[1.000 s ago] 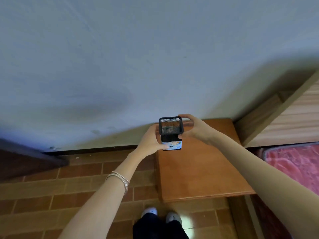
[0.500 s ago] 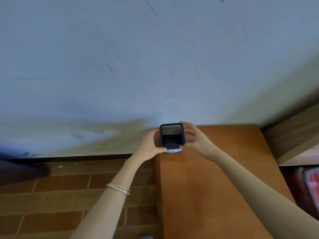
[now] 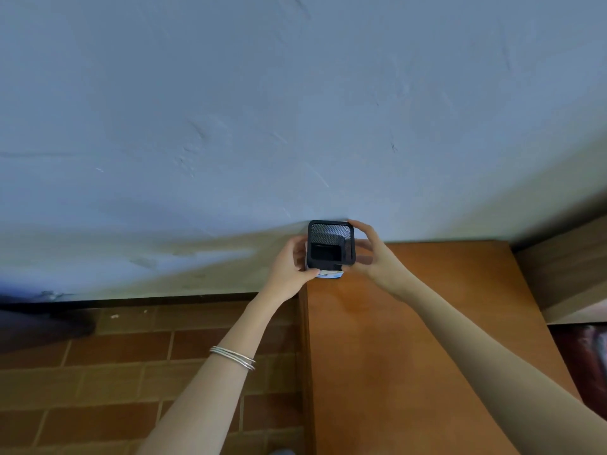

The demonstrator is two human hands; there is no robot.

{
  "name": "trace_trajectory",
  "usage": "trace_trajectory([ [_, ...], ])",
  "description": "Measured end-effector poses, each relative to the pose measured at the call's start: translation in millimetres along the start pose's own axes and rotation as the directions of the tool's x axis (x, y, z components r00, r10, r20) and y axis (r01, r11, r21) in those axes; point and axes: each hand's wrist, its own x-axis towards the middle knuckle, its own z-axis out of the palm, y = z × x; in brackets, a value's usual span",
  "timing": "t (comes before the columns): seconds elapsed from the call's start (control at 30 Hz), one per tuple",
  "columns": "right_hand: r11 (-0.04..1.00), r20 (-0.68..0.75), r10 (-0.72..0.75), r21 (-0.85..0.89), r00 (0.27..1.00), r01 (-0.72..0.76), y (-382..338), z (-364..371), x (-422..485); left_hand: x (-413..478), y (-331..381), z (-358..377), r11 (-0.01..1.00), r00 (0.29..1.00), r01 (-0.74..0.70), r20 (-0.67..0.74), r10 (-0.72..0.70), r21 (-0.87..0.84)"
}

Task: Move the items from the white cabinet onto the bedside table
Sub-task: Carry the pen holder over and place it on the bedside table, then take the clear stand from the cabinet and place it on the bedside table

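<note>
Pale blue wall (image 3: 295,110) fills most of the view, brick-tile floor (image 3: 115,389) at lower left, wooden bed frame (image 3: 565,267) at the right edge. Bedside table (image 3: 410,356), orange-brown wood, stands against the wall with a bare top except at its far-left corner. White cabinet not in view.

Both forearms reach forward to that corner; thin bangles (image 3: 234,357) on the left wrist.

Left hand (image 3: 289,274) cups the left side of the black mesh pen holder (image 3: 331,242), thumb along the lower front edge, fingers wrapped round the side. Right hand (image 3: 371,254) grips the opposite side, index finger over the top right rim, other fingers curled against the wall of the holder. So both hands are closed on it, a two-sided grip, likely to keep it upright and square while it goes down.

Holder is upright, open top towards the camera, right at the back-left corner of the table, close to the wall. A white-and-blue item (image 3: 330,274) peeks out under its front edge; can't tell what it is, or whether the holder rests on it or is a little above the tabletop.

Likely step: setting down, release not yet done. Risk: sits very near the table's left edge
</note>
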Motion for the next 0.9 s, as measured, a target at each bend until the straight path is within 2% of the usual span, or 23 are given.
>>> trace_trajectory([
  [0.13,0.999,-0.029,-0.011,-0.033,1.0,0.01,1.3,8.0,3.2,1.0,-0.7,3.7,1.0,0.999,-0.014,-0.044,0.014,-0.001],
  [0.3,0.999,-0.085,0.014,0.03,0.996,-0.011,2.4,11.5,5.2,1.2,-1.7,9.5,0.999,0.996,-0.017,-0.087,0.014,-0.027],
  [0.5,0.997,-0.113,0.058,0.049,0.992,-0.053,-2.3,9.8,-2.0,-7.2,5.5,6.9,0.999,0.998,0.01,-0.065,-0.012,-0.031],
  [0.7,0.991,-0.144,0.116,-0.054,0.983,-0.125,-42.0,-8.7,-50.0,-52.7,51.0,-19.0,0.973,0.997,0.078,-0.025,-0.074,0.219],
  [0.8,0.993,-0.183,0.105,-0.042,0.978,-0.114,-86.1,-32.5,-84.1,-79.2,97.3,-33.5,0.959,0.994,0.111,-0.016,-0.111,0.261],
  [0.9,0.985,-0.227,0.049,-0.149,0.973,-0.085,-132.6,-62.9,-118.0,-98.9,158.8,-36.3,0.929,0.999,0.031,0.023,-0.042,0.37],
])
